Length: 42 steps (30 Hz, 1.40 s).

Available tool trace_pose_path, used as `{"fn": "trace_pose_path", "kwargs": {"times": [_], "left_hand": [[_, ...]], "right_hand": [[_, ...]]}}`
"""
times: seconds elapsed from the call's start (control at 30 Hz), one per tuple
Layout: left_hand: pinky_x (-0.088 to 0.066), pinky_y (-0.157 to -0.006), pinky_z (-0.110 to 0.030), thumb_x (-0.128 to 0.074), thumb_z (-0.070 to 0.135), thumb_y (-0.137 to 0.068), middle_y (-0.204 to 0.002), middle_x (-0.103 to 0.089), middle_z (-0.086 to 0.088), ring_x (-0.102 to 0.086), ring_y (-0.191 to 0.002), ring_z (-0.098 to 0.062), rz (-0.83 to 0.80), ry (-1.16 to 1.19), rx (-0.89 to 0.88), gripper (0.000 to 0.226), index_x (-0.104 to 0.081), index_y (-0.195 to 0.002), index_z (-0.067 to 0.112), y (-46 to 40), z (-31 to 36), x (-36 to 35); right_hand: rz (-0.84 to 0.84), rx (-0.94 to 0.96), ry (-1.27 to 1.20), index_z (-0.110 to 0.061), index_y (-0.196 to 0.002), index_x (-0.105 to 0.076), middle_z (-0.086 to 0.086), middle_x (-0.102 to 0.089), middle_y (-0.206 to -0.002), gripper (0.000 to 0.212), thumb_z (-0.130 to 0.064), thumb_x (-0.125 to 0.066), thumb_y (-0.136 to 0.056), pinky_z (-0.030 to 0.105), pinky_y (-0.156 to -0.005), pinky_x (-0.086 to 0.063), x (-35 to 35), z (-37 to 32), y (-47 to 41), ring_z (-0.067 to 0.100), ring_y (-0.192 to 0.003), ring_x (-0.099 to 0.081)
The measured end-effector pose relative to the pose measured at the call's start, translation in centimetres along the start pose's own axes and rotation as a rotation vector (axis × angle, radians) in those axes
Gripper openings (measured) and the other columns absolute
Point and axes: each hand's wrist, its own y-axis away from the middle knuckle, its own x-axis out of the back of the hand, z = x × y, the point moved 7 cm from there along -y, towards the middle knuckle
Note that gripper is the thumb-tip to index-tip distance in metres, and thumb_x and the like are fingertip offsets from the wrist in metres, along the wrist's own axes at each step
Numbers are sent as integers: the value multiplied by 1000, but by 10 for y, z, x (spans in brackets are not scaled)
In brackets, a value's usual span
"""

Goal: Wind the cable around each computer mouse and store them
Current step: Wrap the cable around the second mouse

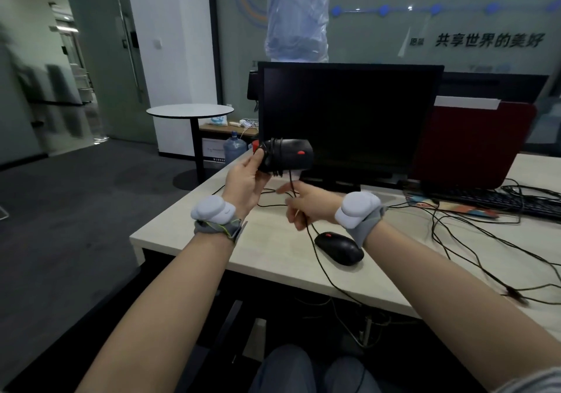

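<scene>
In the head view, a black mouse (285,158), light and rigid by the look of it, is gripped at its tail end by the left hand (246,180), raised in front of the monitor (349,119). Its limp cable (306,228), best fed near the body, is pinched by the right hand (306,204). A second mouse (339,248) is left on the desk below the monitor.

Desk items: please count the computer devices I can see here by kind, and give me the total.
Computer mice: 2, one held up in the left hand with cable wound around it, one lying on the desk
Monitors: 1
Keyboards: 1
Total: 4
</scene>
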Motion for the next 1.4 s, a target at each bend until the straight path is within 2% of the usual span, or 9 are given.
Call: {"fn": "trace_pose_path", "kwargs": {"times": [0.13, 0.27, 0.37, 0.53, 0.77, 0.97, 1.1, 1.23, 1.4], "left_hand": [[-50, -81, -22, -45, 11, -96, -91, -63, -4, -59, -86, -10, -4, -385, -15, 24, -58, -113, 0, 5, -3, 13], [-48, -91, -31, -48, 7, -94, -105, -58, -11, -55, -96, -17, 17, -567, -24, 30, -53, -122, -5, 7, -2, 18], [-46, -96, -39, -50, 6, -93, -110, -56, -17, -52, -103, -23, -26, -708, -1, 33, -51, -123, -8, 7, -4, 16], [-53, -81, -20, -42, 8, -96, -103, -59, -10, -57, -93, -16, -275, -546, 173, 34, -48, -127, -3, 17, -19, 0], [-54, -76, -26, -34, 12, -98, -102, -65, -8, -65, -88, -14, -484, -413, 337, 35, -47, -127, -1, 29, -20, -10], [-45, -94, -32, -35, 20, -99, -120, -48, -16, -46, -109, -24, -518, -103, 287, 38, -46, -127, -3, 28, -13, -38], [-54, -87, -25, -30, 21, -100, -108, -65, -10, -61, -101, -18, -392, 109, 228, 35, -56, -113, 1, 19, -10, -44], [-58, -71, -23, -38, 15, -99, -78, -75, -2, -70, -76, -10, -125, 172, 89, 26, -61, -94, 4, 4, -6, -33], [-53, -64, -16, -45, 11, -96, -75, -71, 3, -63, -77, -9, 14, -134, -109, 16, -60, -90, 10, -7, 0, -8]], "right_hand": [[-66, -136, 504, -11, -127, -46, 5, -58, -64, 34, -9, -37, -94, 25, -51, -48, 7, -3, 11, 16, -45, -53], [104, -110, 746, -8, -117, -60, 5, -64, -90, 30, -15, -43, -93, 25, -65, -49, 23, -24, 14, 17, -66, -59], [332, 104, 614, -13, -106, -60, 1, -60, -100, 20, -11, -49, -89, 27, -80, -51, 41, -44, 17, 20, -93, -61], [302, 337, 397, -17, -90, -64, -4, -66, -86, 10, -10, -60, -85, 15, -70, -48, 60, -60, 26, 12, -84, -63], [298, 469, 301, -21, -78, -67, -8, -63, -76, 3, -19, -69, -80, 4, -55, -42, 85, -64, 34, -6, -59, -55], [151, 494, -544, -13, -86, -66, -3, -69, -78, 16, -10, -51, -92, 19, -62, -53, 71, -45, 21, 8, -70, -65], [259, 349, -1042, -11, -76, -62, 6, -59, -71, 35, -5, -34, -95, 23, -54, -51, 56, -25, 3, 15, -58, -58], [230, 121, -851, -11, -82, -53, 4, -42, -66, 24, -5, -36, -96, 14, -39, -39, 33, -8, -5, 4, -32, -37], [183, 13, -104, 0, -111, -59, 1, -43, -60, 26, -15, -47, -94, 16, -38, -39, 27, -16, 10, 9, -37, -39]]}}
